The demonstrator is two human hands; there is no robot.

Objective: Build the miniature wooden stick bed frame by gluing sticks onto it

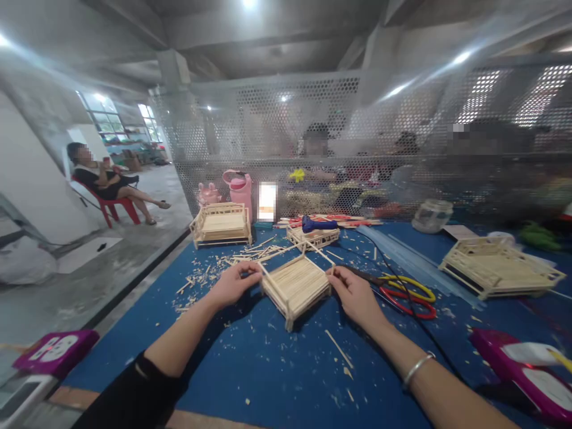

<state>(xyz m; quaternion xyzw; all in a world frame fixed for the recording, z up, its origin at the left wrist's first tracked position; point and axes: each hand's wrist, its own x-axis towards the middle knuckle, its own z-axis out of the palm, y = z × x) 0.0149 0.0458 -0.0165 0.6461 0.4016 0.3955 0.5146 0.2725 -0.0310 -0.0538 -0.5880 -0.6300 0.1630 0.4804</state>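
A small bed-shaped model of pale wooden sticks is turned cornerwise in front of me, at the middle of the blue table. Its left corner is pinched between the thumb and fingers of my left hand. At the opposite corner, my right hand grips the model the same way. Two thin sticks stretch out past its far corner. Just behind it, a blue glue gun rests on another stick frame. Scissors with red and yellow handles lie beside my right hand.
Stick offcuts litter the blue table. Finished-looking stick models stand at the left and right. A black cable crosses the right side. Behind are a clear jar, a pink bottle and a perforated screen. A person sits far left.
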